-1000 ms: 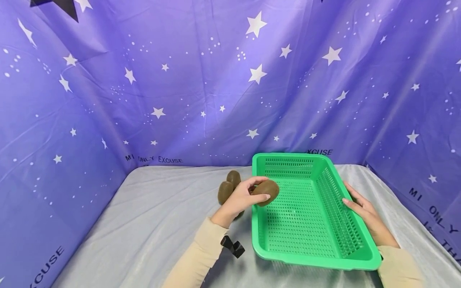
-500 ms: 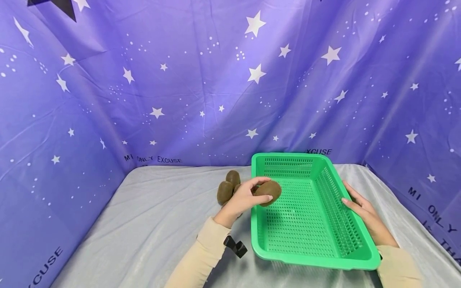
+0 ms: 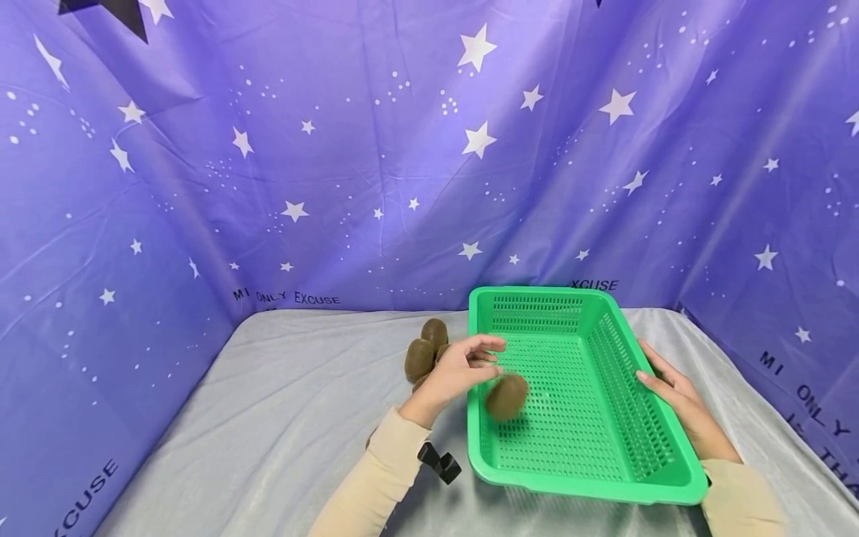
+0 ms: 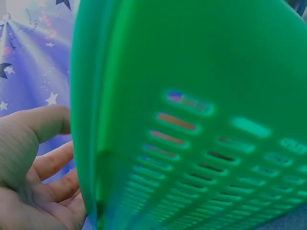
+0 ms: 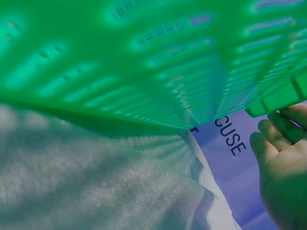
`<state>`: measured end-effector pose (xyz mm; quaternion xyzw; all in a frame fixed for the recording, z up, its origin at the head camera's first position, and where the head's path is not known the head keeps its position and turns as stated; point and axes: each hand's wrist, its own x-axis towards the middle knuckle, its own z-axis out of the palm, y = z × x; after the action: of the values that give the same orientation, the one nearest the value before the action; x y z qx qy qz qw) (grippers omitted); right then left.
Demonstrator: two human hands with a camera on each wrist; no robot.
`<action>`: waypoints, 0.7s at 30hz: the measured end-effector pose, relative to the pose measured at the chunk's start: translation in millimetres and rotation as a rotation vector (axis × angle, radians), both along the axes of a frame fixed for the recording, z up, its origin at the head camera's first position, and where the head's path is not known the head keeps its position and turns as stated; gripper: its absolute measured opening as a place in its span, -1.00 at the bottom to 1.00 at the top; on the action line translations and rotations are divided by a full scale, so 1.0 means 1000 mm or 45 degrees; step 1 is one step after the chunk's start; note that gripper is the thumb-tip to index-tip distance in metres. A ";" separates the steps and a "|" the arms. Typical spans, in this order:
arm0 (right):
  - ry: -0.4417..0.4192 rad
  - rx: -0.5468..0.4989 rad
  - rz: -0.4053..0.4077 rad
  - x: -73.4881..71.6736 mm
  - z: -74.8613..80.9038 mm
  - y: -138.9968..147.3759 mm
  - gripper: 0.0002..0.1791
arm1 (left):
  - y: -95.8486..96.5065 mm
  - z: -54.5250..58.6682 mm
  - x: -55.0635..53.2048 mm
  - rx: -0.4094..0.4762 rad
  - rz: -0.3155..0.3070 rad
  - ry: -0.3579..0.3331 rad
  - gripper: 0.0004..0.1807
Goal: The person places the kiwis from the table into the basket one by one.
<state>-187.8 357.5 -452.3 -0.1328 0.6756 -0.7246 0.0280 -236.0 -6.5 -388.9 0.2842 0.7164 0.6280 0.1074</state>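
A brown kiwi (image 3: 507, 397), slightly blurred, is inside the left part of the green plastic basket (image 3: 590, 488), just below my left hand (image 3: 463, 369). That hand reaches over the basket's left rim, with thumb and fingers parted and nothing held between them. In the left wrist view, its fingers (image 4: 53, 160) show beyond the basket's green wall. My right hand (image 3: 684, 399) grips the right rim, thumb over the edge. From the right wrist view, its fingers (image 5: 280, 136) lie up under that rim. More kiwis (image 3: 420, 361) lie left of the basket, partly hidden by my left hand.
A grey-white cloth (image 3: 288, 418) covers the table. Purple star-printed curtains (image 3: 376, 149) stand behind it and on both sides. A black strap piece (image 3: 439, 462) sticks out from my left wrist beside the basket's left wall.
My left fingers have parted and let go of the kiwi, which has dropped lower into the basket. The right hand and the basket stay where they were.
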 end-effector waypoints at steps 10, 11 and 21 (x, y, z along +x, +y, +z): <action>0.004 -0.060 0.036 0.001 0.000 -0.001 -0.36 | -0.002 -0.021 -0.015 0.037 0.013 0.015 -0.59; 0.003 -0.065 0.041 0.002 0.000 -0.001 -0.36 | -0.004 -0.020 -0.015 0.037 0.012 0.021 -0.59; -0.055 -0.052 -0.003 0.003 0.001 -0.001 -0.36 | -0.033 -0.015 -0.012 0.052 0.030 0.041 -0.58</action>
<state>-184.7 356.3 -451.1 -0.1169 0.6599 -0.7411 0.0392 -248.4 -39.9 -404.2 0.2881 0.7086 0.6389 0.0825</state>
